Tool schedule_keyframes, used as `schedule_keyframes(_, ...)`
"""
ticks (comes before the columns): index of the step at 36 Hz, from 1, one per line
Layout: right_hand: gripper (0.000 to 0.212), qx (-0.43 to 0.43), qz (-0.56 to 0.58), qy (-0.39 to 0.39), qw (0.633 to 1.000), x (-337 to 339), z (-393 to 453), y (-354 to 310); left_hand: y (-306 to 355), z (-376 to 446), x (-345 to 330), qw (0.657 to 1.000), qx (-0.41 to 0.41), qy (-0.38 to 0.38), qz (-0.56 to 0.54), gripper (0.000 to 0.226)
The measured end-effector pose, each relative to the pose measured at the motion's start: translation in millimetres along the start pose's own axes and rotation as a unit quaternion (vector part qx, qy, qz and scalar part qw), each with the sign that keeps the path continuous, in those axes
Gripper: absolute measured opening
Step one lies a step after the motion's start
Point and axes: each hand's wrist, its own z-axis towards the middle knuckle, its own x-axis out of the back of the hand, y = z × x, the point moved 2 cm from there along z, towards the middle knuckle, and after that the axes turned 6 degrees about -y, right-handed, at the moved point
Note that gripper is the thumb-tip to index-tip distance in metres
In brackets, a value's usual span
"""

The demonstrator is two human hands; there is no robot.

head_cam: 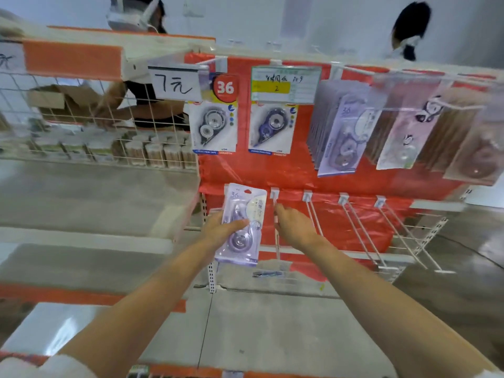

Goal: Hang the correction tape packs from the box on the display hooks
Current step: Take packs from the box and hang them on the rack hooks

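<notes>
My left hand (222, 230) grips a purple correction tape pack (242, 225) and holds it upright in front of the red back panel, level with the lower row of hooks. My right hand (293, 225) reaches to the leftmost lower hook (275, 197), its fingers at the wire; whether they pinch it I cannot tell. To the right stand several bare lower hooks (354, 227). On the upper row hang two grey and blue packs (214, 126) and a full stack of purple packs (339, 132). The box is out of view.
A wire basket shelf (90, 118) with small jars is on the left, with another person behind it. A price tag (176, 84) and a label holder (285, 84) hang from the top rail. More packs (450, 135) hang at the right. Grey shelf boards lie below.
</notes>
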Motion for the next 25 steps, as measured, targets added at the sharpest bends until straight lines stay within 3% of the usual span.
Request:
schedule_keyframes(6,0.039,0.013,-0.001,0.002,1.000,32.3,-32.0,23.6,12.8,3.4,-42.6,1.000,-0.012,-0.016,-0.002,0.020)
schedule_keyframes(9,0.042,0.027,0.054,0.002,0.998,42.6,-46.6,33.2,19.7,3.7,-65.0,0.999,-0.028,-0.026,-0.008,0.027)
schedule_keyframes(13,0.033,0.024,0.133,0.007,0.991,60.7,-69.6,45.4,30.7,0.9,-93.9,0.998,-0.035,-0.037,-0.032,0.016)
schedule_keyframes(20,0.045,0.005,0.299,-0.031,0.954,77.7,-99.2,77.6,43.2,1.4,-133.1,0.998,-0.035,-0.052,-0.011,0.025)
schedule_keyframes(25,0.057,0.016,0.390,0.021,0.920,88.1,-115.1,98.7,62.5,-4.6,-164.7,0.992,-0.061,-0.099,0.043,0.032)
